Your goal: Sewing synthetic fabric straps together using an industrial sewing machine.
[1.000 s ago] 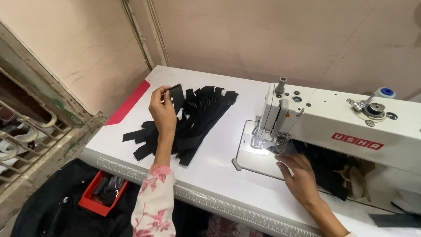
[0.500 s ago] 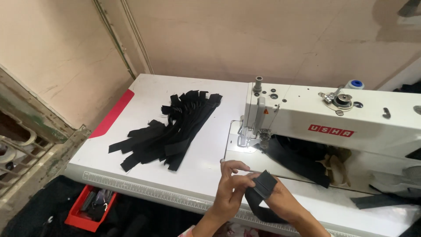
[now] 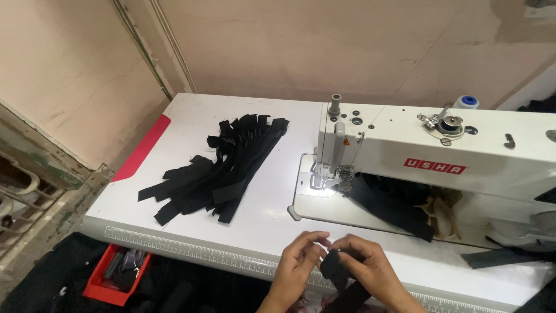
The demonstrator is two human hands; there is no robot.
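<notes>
1. Head view, far left: a red tray sits below the white table.
2. A pile of black strips lies fanned on the table.
3. At the near table edge, the left hand pinches one end of a black strip.
4. The right hand grips the same strip, fingers curled around it.
5. Behind them stands a white sewing machine, with black fabric under its arm.
</notes>
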